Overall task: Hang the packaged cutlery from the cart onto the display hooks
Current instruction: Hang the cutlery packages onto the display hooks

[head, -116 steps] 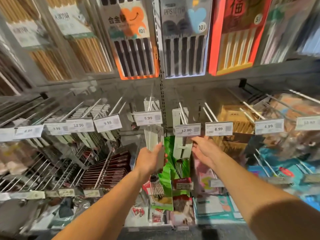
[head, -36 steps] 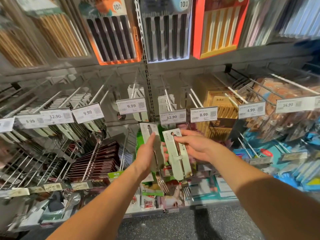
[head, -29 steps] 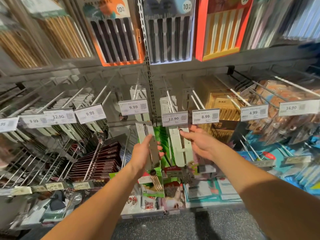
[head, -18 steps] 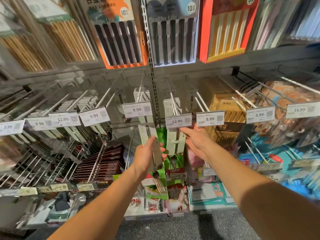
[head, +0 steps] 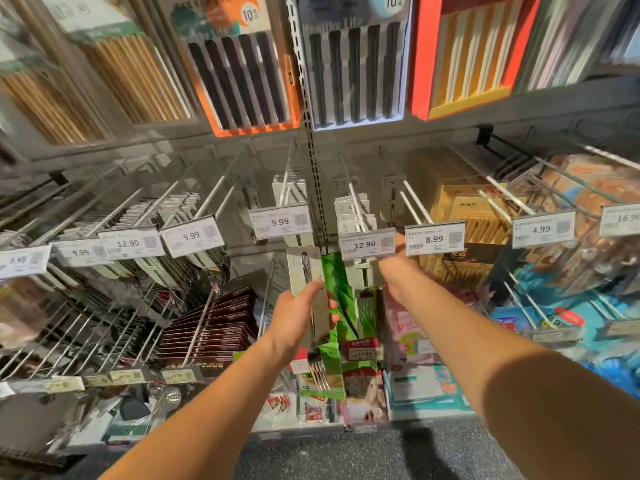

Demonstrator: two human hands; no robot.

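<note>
At frame centre, the left hand grips a carded fork pack upright. The right hand reaches behind the 12.90 price tag beside another hanging pack; its grasp cannot be told.

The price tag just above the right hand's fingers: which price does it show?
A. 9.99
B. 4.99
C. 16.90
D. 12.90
D: the price tag reading 12.90 hangs at the front of the hook directly over the right hand, which reaches up behind it, while the left hand grips a packaged fork lower down.
</note>
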